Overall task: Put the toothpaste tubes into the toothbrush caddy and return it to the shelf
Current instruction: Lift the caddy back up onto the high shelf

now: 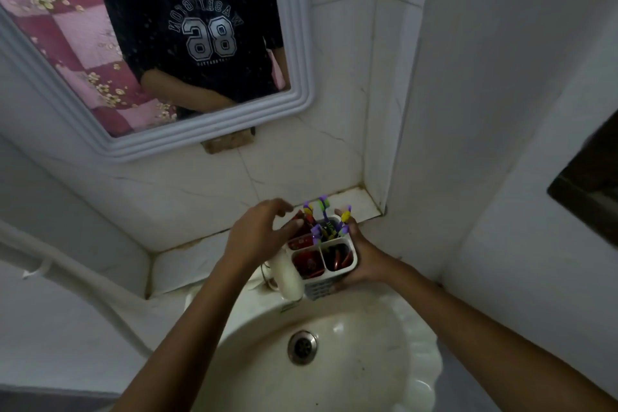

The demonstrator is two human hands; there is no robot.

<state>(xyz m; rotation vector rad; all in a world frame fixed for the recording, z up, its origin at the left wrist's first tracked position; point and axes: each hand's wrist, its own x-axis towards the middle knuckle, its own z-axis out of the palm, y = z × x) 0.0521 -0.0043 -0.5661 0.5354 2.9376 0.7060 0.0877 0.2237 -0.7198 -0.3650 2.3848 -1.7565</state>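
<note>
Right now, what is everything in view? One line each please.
caddy: one, white, four compartments, held over the sink's back edge
toothbrushes: several, purple, green and yellow, upright in caddy
toothpaste tubes: red, count unclear, in caddy
tap: one, cream, behind basin
sink: one, cream, bottom centre
shelf: white tiled ledge behind sink
mirror: one, white frame, upper left wall
hands: left open, at caddy; right gripping caddy
</note>
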